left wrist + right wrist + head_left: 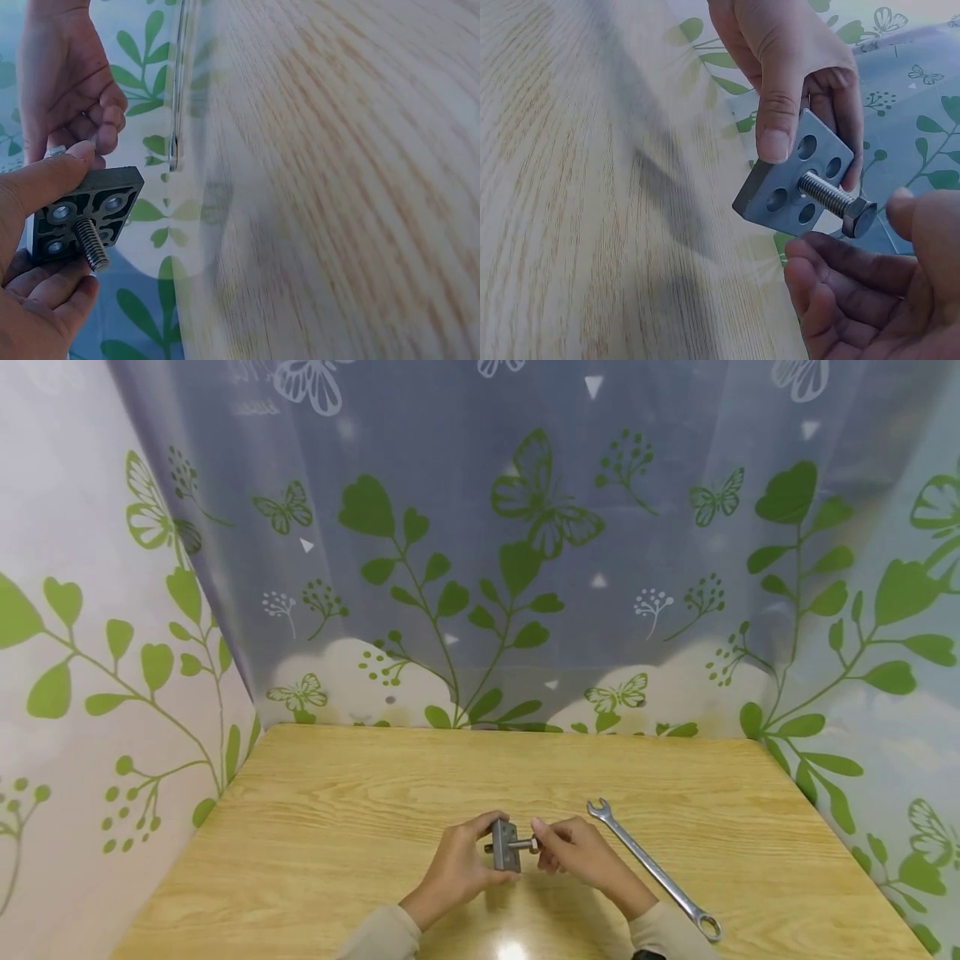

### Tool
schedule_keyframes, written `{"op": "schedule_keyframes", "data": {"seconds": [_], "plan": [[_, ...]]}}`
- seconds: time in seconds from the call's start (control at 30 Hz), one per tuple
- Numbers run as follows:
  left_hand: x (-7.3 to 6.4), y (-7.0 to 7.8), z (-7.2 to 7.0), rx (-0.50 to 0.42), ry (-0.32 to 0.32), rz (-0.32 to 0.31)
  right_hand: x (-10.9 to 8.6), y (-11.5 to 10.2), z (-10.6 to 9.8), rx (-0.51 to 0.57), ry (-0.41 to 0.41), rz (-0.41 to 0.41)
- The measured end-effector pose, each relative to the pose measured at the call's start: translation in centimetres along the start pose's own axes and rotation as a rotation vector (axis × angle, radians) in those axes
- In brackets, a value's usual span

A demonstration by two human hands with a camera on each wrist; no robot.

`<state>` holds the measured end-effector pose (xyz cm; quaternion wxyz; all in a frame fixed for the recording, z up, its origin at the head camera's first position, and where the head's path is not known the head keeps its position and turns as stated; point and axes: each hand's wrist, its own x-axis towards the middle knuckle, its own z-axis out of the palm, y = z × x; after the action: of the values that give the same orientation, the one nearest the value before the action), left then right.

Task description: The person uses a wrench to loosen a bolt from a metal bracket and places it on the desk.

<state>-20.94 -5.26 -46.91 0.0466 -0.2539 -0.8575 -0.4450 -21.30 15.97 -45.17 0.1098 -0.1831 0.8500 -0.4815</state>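
A grey square metal plate (506,845) with several holes stands on edge above the table, gripped by its edges between my left hand's (460,863) thumb and fingers. Through its middle runs a hex bolt (832,196); the head is on the right side, and the threaded end (91,246) pokes out on the left. My right hand (577,853) is at the bolt head, thumb and loosely bent fingers either side of it. The right wrist view shows a gap between that thumb and the head.
A combination wrench (652,864) lies slantwise on the wooden table (360,793), right of my right hand, its open end pointing away. Curtains (450,610) printed with leaves and butterflies hang behind the table and along both sides.
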Motion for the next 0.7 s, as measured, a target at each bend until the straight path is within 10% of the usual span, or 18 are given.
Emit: {"op": "schedule_keyframes", "data": {"seconds": [0.7], "plan": [[0.08,0.07,0.35,-0.027,0.000,-0.002,-0.43,0.17,0.12,-0.087,0.084,-0.152]]}}
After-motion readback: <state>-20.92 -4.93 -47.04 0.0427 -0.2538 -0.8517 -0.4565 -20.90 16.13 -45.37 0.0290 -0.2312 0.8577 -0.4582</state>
